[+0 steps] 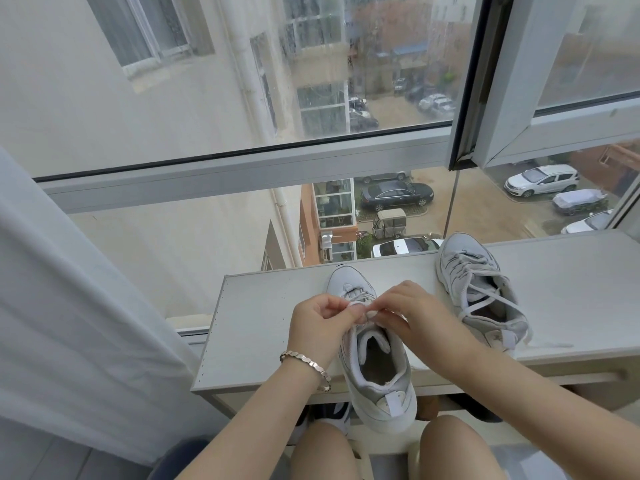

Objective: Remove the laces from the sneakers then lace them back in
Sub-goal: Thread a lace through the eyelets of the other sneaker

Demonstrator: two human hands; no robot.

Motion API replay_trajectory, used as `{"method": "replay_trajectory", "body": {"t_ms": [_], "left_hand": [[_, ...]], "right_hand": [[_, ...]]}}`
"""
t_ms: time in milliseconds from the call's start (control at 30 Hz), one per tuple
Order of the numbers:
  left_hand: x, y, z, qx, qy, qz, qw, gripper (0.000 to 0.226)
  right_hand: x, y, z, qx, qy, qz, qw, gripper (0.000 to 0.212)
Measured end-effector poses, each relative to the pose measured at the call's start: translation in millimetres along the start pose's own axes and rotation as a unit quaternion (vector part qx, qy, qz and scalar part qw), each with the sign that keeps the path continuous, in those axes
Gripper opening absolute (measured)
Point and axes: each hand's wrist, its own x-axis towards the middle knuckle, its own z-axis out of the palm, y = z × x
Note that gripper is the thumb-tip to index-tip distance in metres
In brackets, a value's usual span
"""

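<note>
Seemingly partway: in the head view, 1 sneaker [377, 386] lies on the table [263, 327], heel over the near edge, upper eyelets bare, with lace [358, 299] only near the toe. The left hand [318, 318] and right hand [408, 310] both pinch that lace with curled fingers. Whether it is coming out or going back in is unclear. The 2nd sneaker [478, 289], to the right, looks laced but untied.

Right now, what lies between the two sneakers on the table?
In the head view, only the right hand, pinching the lace, crosses the gap between the near sneaker and the far sneaker; otherwise bare table.
</note>
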Motion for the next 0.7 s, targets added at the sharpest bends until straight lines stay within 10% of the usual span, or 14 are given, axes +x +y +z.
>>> {"method": "replay_trajectory", "body": {"t_ms": [200,433,500,600,700], "left_hand": [[6,0,-3,0.060,0.071,-0.007,0.996,0.027],[11,-14,-2,0.100,0.105,-0.031,0.989,0.030],[13,-14,-3,0.101,0.105,-0.040,0.989,0.028],[18,-11,-9,0.127,0.090,-0.034,0.987,0.027],[21,1,-12,0.128,0.035,-0.024,0.991,0.022]], "right_hand": [[-12,13,-6,0.117,0.047,0.076,0.989,0.033],[-21,18,-6,0.620,0.042,0.304,0.722,0.031],[-20,20,-6,0.600,0.033,0.308,0.737,0.036],[-19,18,-13,0.421,-0.008,0.272,0.865,0.047],[-21,12,-24,0.250,-0.037,0.218,0.943,0.017]]}}
